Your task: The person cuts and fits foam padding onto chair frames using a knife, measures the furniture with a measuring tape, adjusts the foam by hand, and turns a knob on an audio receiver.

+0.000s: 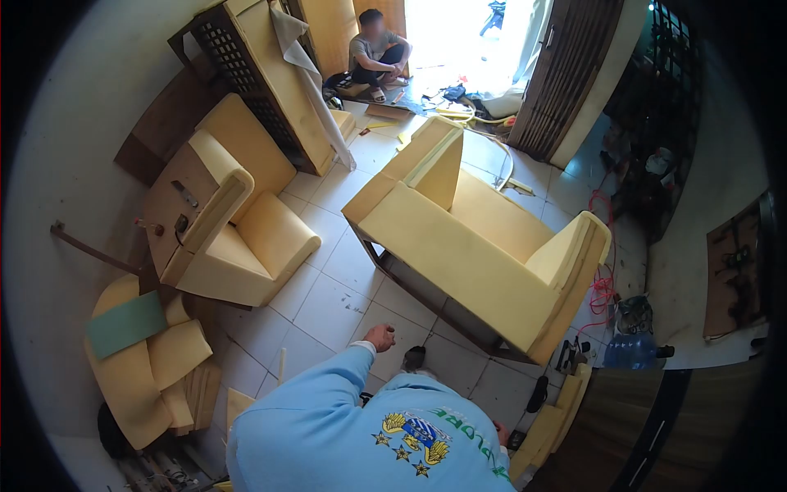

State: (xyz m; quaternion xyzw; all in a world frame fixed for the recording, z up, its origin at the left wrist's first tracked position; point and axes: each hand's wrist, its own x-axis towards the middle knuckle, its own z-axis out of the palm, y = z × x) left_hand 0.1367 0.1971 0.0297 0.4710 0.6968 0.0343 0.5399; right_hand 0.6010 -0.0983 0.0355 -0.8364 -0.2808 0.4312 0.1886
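Below the foam-covered sofa frame [459,246], my left hand [380,337] hangs over the tiled floor at the end of a light blue sleeve, touching nothing that I can see. Its fingers look curled, but whether anything small is inside is hidden. My right hand [501,433] shows only as a sliver beside the blue shirt, near a dark object on the floor; its fingers are mostly hidden. A dark shoe [415,357] stands on the tiles just right of my left hand.
A foam-covered armchair [246,246] stands at left, with foam pieces [139,361] below it. Another person [377,57] sits by the bright doorway. A red cable [604,291] and a blue water bottle [631,351] lie at right.
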